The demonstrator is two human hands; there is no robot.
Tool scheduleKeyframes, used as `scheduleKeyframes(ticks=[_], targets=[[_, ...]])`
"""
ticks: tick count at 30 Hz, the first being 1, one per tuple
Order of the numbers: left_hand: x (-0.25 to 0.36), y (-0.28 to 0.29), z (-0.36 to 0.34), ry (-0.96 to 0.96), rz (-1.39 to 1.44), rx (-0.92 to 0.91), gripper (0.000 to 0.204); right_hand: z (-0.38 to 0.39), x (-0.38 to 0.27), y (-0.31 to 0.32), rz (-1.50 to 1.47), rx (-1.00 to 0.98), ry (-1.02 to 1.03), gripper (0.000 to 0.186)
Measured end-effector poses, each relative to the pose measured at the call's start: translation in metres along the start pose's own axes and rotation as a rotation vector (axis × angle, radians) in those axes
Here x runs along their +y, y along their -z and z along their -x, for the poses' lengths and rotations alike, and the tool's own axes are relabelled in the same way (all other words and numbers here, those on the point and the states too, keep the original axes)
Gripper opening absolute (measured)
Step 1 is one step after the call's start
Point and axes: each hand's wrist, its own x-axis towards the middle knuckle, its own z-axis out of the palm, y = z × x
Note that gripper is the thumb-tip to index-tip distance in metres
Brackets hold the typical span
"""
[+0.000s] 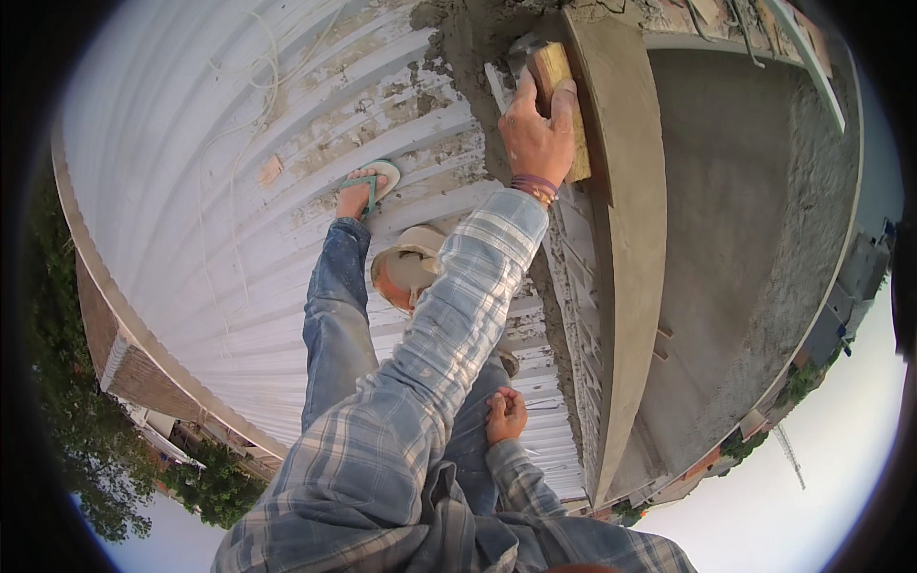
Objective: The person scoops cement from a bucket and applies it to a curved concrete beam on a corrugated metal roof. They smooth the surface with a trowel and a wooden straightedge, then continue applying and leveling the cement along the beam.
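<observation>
Outdoors, a person in a plaid shirt leans over a white ridged metal roof, the left hand [540, 137] stretched forward with thumb and fingers wrapped firmly around a yellowish wooden block [579, 143], which is right beside the inner face of a grey cement wall [626, 191]. Near the thigh, the right hand [506, 417] is loosely curled, and I cannot tell whether it holds anything. Between the left forearm and a sandalled foot [353, 199] sits a tub [386, 285], orange along one side.

Left hand [540, 138] gripping 1 yellow block [551, 69] — grey ledge [632, 210] alongside, right hand [506, 416] near thigh [468, 425]
</observation>
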Motion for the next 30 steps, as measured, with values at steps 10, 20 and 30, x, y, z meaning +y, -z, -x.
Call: scheduleKeyframes(ticks=[10,20,30], targets=[[-0.106,0.019,0.239,0.205,-0.08,-0.186,0.055,-0.008,0.038,0.007,0.328,0.052,0.296,0.031],[-0.318,0.284,0.247,1.084,-0.203,-0.022,0.054,0.031,0.0,-0.018,-0.013,0.066,-0.196,0.021],[-0.353,0.264,0.21,0.93,-1.344,-0.496,0.045,0.04,-0.004,-0.011,-0.071,-0.016,-0.237,0.019]])
